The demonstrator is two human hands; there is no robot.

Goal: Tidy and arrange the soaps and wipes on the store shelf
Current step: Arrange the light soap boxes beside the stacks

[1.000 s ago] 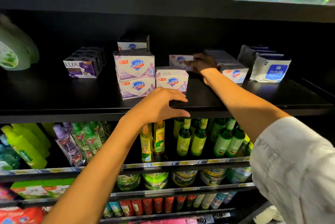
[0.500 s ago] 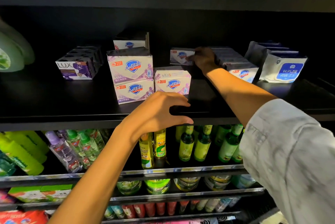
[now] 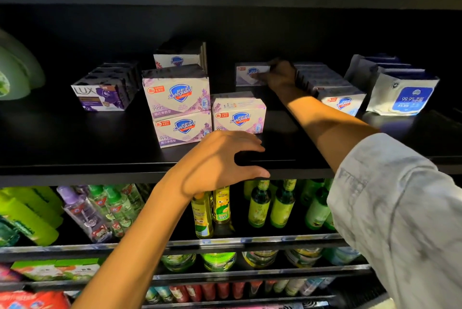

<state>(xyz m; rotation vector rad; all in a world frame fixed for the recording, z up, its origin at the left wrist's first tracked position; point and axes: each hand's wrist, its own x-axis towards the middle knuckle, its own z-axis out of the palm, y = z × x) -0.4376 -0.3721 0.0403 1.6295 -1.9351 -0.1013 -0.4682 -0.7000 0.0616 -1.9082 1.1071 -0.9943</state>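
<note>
Head view: looking forward and slightly down at a dark store shelf [image 3: 75, 148], both arms reaching in.
Far left: pale green packaging [image 3: 15, 71] at the shelf's left edge, blurred.
Lux soap boxes [image 3: 102, 97]: a purple and white row running front to back, left of centre.
Safeguard stack [image 3: 178, 106]: two lavender-print soap boxes, one on the other, with another Safeguard box [image 3: 178, 59] behind them.
Single Safeguard box [image 3: 238, 114]: just right of the stack, near the front edge.
Left hand [image 3: 220, 162]: fingers spread and relaxed, holding nothing, hovering over the shelf's front edge just in front of the single box.
Back soap box [image 3: 250, 74]: small, pale, lavender-tinted, deep toward the shelf's rear, centre.
Right hand [image 3: 278, 76]: reaching into shadow, fingers on the back soap box's right end; whether it grasps or merely touches cannot be told.
Handling: likely a light, stiff carton with crushable corners; best pinched across its short ends.
White Safeguard row [image 3: 332, 89]: soap boxes lined front to back, right of the hand.
Wipes [image 3: 402, 93]: soft white packs with blue labels, standing near the right edge.
Below: green bottles [image 3: 260, 206] on a lower shelf.
</note>
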